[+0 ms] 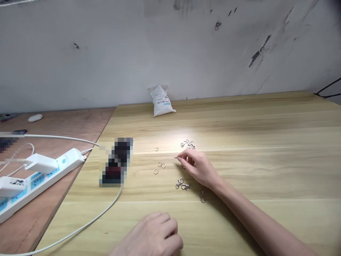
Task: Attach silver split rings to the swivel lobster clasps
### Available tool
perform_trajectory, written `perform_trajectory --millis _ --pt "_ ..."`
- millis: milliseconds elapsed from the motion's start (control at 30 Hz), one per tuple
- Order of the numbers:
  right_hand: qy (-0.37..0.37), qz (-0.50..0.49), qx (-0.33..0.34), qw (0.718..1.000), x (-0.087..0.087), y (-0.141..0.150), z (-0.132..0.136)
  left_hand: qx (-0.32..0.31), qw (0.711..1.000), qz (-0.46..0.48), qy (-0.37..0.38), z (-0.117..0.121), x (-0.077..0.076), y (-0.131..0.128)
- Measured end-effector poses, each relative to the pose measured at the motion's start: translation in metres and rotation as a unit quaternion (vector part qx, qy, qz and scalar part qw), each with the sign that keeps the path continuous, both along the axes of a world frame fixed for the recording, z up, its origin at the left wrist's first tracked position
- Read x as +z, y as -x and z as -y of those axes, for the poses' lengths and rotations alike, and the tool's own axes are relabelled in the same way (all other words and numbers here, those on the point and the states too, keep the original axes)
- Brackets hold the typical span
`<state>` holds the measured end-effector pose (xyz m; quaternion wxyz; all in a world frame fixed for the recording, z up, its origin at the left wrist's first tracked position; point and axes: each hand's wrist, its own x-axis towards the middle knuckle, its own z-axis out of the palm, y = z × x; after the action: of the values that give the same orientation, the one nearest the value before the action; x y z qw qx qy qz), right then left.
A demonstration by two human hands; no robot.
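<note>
- Near rings (163, 166), a small metal piece (175, 157) is pinched by the right hand (199, 166).
- The left hand (157, 234) is curled, contents unclear.
- A barcode (163, 102) is printed on the packet (161, 109), lettering (160, 95) illegible.

The wooden table (266, 149) bears rings (161, 165), clasps (186, 186), a packet (162, 101).

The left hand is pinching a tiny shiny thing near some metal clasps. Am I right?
Not quite: it's the right hand, not the left hand, that is pinching the tiny shiny thing near some metal clasps. The head view shows it.
</note>
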<state>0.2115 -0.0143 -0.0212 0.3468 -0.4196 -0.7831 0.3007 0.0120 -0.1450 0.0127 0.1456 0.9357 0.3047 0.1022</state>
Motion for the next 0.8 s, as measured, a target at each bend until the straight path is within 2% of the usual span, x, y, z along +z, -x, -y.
perform_trajectory --millis 100,167,400,600,800 --pt "0.003 -0.004 0.006 1.0 0.0 0.001 0.0 0.038 0.999 0.023 0.009 0.008 -0.015 0.005" --pt "0.005 -0.005 0.009 1.0 0.0 0.001 0.0 0.061 0.998 0.023 0.018 0.004 -0.016 0.008" --pt "0.006 -0.002 0.014 1.0 -0.001 -0.001 0.0 0.136 0.989 0.012 0.056 -0.011 -0.01 0.013" --pt "-0.003 0.005 0.024 1.0 0.0 -0.001 0.002 0.18 0.974 0.023 0.136 -0.016 -0.005 0.017" --pt "-0.005 0.009 0.033 0.999 0.0 -0.002 0.002 0.203 0.953 0.013 0.224 -0.024 0.006 0.005"
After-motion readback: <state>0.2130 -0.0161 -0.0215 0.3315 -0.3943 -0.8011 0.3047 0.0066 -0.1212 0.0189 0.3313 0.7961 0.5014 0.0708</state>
